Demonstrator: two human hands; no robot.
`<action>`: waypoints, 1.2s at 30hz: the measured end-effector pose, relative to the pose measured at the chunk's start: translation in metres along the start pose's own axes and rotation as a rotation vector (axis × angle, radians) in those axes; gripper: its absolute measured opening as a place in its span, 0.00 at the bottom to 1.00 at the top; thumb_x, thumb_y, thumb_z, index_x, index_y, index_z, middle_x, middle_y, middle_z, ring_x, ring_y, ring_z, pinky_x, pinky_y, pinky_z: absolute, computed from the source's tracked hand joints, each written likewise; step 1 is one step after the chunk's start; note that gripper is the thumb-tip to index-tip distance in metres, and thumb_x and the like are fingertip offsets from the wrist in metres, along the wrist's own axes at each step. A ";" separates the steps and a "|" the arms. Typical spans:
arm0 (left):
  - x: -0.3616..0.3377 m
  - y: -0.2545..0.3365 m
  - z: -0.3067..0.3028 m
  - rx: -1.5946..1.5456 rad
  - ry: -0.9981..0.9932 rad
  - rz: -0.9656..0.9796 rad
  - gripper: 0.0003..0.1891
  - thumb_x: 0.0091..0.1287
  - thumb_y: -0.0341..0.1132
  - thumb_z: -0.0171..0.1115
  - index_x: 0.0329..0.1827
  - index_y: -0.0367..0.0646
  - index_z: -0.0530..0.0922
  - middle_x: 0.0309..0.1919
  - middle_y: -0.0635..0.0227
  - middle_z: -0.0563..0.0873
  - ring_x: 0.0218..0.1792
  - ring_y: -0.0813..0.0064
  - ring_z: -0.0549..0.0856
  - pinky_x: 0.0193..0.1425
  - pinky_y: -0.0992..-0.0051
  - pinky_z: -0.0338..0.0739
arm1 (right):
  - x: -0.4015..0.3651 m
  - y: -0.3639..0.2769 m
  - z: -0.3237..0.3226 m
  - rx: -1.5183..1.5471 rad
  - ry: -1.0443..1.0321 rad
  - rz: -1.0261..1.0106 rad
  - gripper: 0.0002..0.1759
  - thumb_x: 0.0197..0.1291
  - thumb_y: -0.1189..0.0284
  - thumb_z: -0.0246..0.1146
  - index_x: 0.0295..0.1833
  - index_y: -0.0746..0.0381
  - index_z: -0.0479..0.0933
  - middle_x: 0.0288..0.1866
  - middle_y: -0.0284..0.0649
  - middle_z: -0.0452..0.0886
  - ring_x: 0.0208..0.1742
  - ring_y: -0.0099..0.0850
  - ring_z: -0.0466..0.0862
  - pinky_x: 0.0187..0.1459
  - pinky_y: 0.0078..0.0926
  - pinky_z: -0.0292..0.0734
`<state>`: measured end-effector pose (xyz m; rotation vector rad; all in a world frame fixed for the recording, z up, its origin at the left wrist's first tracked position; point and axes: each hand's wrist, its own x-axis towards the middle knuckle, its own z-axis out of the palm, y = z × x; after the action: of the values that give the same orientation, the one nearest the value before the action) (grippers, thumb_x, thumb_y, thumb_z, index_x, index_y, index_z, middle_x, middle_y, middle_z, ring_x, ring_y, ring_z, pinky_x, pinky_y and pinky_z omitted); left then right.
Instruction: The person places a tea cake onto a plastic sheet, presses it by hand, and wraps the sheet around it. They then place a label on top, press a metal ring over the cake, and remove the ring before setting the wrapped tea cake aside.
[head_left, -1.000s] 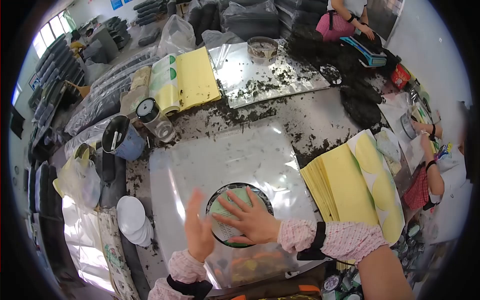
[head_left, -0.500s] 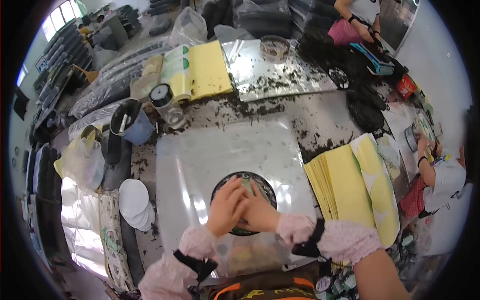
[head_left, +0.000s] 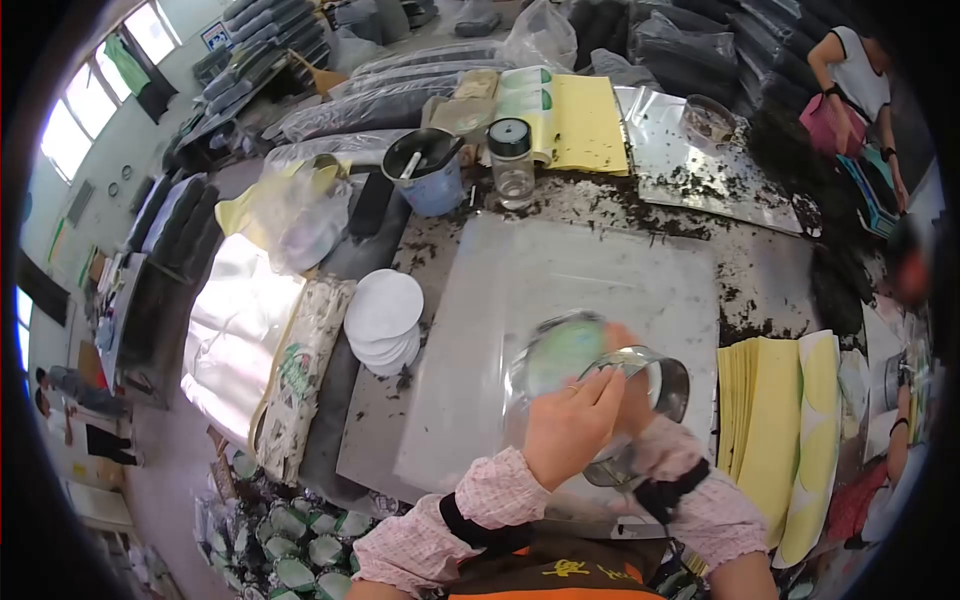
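My left hand (head_left: 570, 425) has its fingers pinched together at the near rim of a shiny metal ring (head_left: 672, 388). The ring is tilted over the clear sheet (head_left: 470, 300). Blurred by motion, my right hand (head_left: 632, 395) is beside and partly behind the ring; what its fingers grip is unclear. A round green piece in clear film (head_left: 562, 355) shows to the left of the ring, close to my right fingertips, also smeared. Another shiny rounded edge shows below the ring, partly hidden by my hands.
White discs (head_left: 384, 305) lie left of the sheet, yellow label sheets (head_left: 770, 410) right. A blue bucket (head_left: 432, 185) and a clear jar (head_left: 512, 165) stand behind. Dark crumbs litter the table. Two co-workers (head_left: 855, 85) are at the right; green-topped packs (head_left: 290, 540) lie below.
The view has swung left. My hands, earlier stacked over the green piece inside the round rim, are now apart. The ring is tilted, and the green piece shows to its left.
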<state>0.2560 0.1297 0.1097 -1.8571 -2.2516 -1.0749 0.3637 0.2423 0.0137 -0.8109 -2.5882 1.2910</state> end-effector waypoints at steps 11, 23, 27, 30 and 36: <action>-0.114 -0.164 -0.003 -0.510 -0.020 -0.588 0.10 0.61 0.31 0.74 0.44 0.39 0.87 0.36 0.60 0.89 0.34 0.56 0.87 0.41 0.69 0.82 | -0.046 -0.024 -0.003 -0.221 0.043 -0.297 0.29 0.58 0.61 0.74 0.64 0.59 0.79 0.67 0.46 0.78 0.71 0.42 0.75 0.68 0.42 0.74; -0.154 -0.205 -0.086 -0.151 -0.737 0.186 0.10 0.51 0.36 0.79 0.29 0.51 0.83 0.37 0.77 0.85 0.43 0.66 0.82 0.49 0.67 0.73 | -0.117 -0.004 0.050 -0.108 0.294 -0.174 0.23 0.48 0.64 0.82 0.45 0.59 0.78 0.79 0.74 0.52 0.72 0.65 0.70 0.67 0.47 0.72; -0.125 -0.164 -0.111 0.022 -0.418 0.196 0.12 0.52 0.37 0.79 0.35 0.50 0.82 0.38 0.73 0.85 0.44 0.65 0.83 0.51 0.65 0.75 | -0.120 -0.012 0.055 -0.080 0.239 -0.125 0.22 0.46 0.66 0.83 0.40 0.59 0.78 0.80 0.72 0.52 0.71 0.66 0.73 0.66 0.45 0.76; -0.134 -0.172 -0.117 -0.091 -0.622 0.063 0.13 0.52 0.38 0.78 0.37 0.50 0.82 0.39 0.71 0.85 0.45 0.64 0.83 0.52 0.64 0.77 | -0.126 -0.009 0.059 -0.007 0.230 -0.103 0.21 0.44 0.67 0.83 0.40 0.58 0.80 0.80 0.72 0.52 0.74 0.66 0.71 0.68 0.44 0.75; -0.167 -0.213 -0.091 -0.261 -0.817 0.156 0.14 0.54 0.37 0.77 0.42 0.48 0.85 0.39 0.70 0.85 0.44 0.60 0.84 0.52 0.64 0.79 | -0.156 -0.020 0.029 0.003 0.163 -0.289 0.24 0.50 0.65 0.80 0.50 0.59 0.79 0.80 0.70 0.54 0.73 0.63 0.71 0.69 0.45 0.71</action>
<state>0.0820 -0.0702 0.0035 -2.9453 -2.2989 -0.6704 0.4772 0.1303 0.0287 -0.4945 -2.4609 1.0974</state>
